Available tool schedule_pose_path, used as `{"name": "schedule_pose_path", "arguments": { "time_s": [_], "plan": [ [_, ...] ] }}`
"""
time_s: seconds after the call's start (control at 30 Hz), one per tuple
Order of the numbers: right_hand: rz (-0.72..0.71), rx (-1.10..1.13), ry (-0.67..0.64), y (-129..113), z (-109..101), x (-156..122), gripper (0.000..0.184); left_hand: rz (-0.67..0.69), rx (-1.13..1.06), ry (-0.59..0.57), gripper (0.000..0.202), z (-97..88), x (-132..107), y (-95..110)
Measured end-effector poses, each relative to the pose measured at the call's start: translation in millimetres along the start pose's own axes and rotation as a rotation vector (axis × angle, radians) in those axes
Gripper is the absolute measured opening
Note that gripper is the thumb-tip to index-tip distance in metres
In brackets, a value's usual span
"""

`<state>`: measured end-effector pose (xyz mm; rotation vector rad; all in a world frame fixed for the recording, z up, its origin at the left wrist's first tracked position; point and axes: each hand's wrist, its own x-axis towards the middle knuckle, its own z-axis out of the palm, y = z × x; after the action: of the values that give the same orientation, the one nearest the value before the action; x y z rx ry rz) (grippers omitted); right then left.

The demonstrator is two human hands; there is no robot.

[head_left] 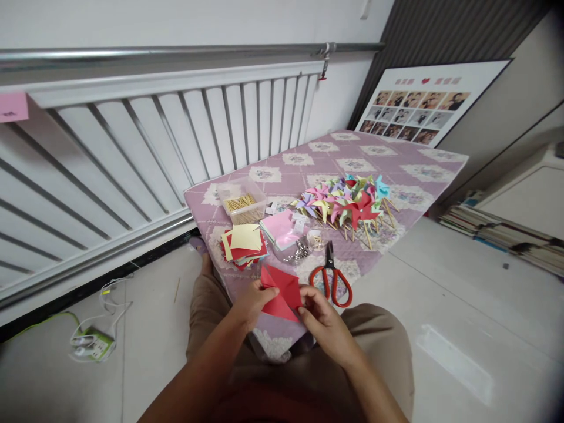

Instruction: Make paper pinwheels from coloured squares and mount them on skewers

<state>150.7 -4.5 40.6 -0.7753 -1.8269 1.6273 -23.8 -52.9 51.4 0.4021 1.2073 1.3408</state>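
As the tabletop (335, 165) is carrying a clear box (259, 214) of sticks (240, 202), the left hand (252, 304) and right hand (325, 320) are pinching the red paper (284, 292) over the near corner, its long axis pointing far left to near right; a dish (281, 256) beyond is holding metal bits (301, 252).

Red sheet (288, 288): paper, matt, smooth. Pinwheels (360, 210): matt paper on wooden sticks (368, 237). Storage box (258, 211): clear plastic, glossy. Scissors (329, 264): dark metal blades, smooth plastic-looking handles. Tablecloth (317, 163): patterned cloth, matt. Wall pipe (176, 54): bare metal, shiny. Floor (440, 299): smooth tile, glossy.
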Motion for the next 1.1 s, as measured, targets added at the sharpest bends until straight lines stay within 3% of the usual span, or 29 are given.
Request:
{"name": "schedule_pose_path", "arguments": {
  "time_s": [0.1,0.3,0.5,0.9,1.1],
  "plan": [
    [-0.008,-0.035,0.007,-2,0,1,0.016,-0.011,-0.023,-0.018,0.03,-0.4,0,1],
    [-0.024,0.095,0.065,-6,4,1,0.049,-0.042,-0.041,0.001,0.037,-3.2,1,-1],
    [-0.086,-0.21,-0.062,-10,-3,-3,0.016,-0.033,-0.063,0.009,0.036,-3.5,0,3],
    [-0.036,-0.195,-0.143,-8,2,0,0.029,-0.025,-0.012,-0.093,0.034,-2.8,-1,0],
    [-0.049,-0.205,-0.156,-13,1,5,0.017,-0.013,0.012,-0.105,0.028,-5.6,2,-5]
  ]
}}
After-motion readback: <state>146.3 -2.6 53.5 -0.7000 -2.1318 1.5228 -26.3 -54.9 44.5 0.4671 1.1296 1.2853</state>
